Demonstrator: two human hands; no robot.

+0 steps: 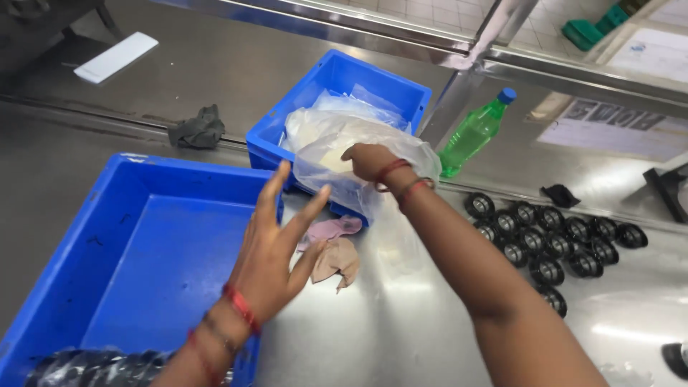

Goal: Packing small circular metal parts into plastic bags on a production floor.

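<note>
your right hand (pixel 370 162) was curled onto the clear plastic bag (pixel 358 147), grip pinched on its crumpled top, right where the bag sat bulging out of the smaller blue bin (pixel 337 82) at the back. something pale showed through the plastic, but what it was you couldn't tell from here. your left hand (pixel 276 244) hung free in the air just short of the bag, fingers spread wide, holding nothing, hovering over the near rim of the big blue bin (pixel 143 251).

below that open hand, a pinkish rag (pixel 337 251) lay crumpled on the steel desk (pixel 387 322), touching nothing but the surface. the big bin looked bare inside apart from a dark plastic-wrapped bundle (pixel 93 367) at its near edge.

off to your right, a cluster of black rings (pixel 552 240) sat grouped on the desk, well apart from both hands. a green bottle (pixel 476 132) leaned near the frame post, and a dark cloth (pixel 198 129) lay behind the bins.

by the look of it, the bag was only just in hand and not yet lifted out, so most of the handling was left to do.
</note>
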